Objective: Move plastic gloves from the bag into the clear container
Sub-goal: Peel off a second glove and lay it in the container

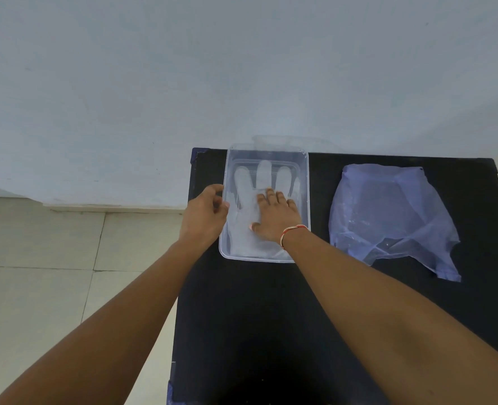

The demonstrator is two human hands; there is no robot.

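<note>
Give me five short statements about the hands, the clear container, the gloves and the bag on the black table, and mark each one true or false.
1. The right hand lies flat on the translucent plastic glove inside the clear rectangular plastic container. True.
2. The left hand is reaching into the thin bluish plastic bag. False: it is at the container's left rim.
3. The bag lies to the right of the container on the black table. True.
4. The glove's fingers point toward the person. False: they point away, toward the wall.
5. The right wrist is bare. False: it wears a red-and-white thread band.
</note>
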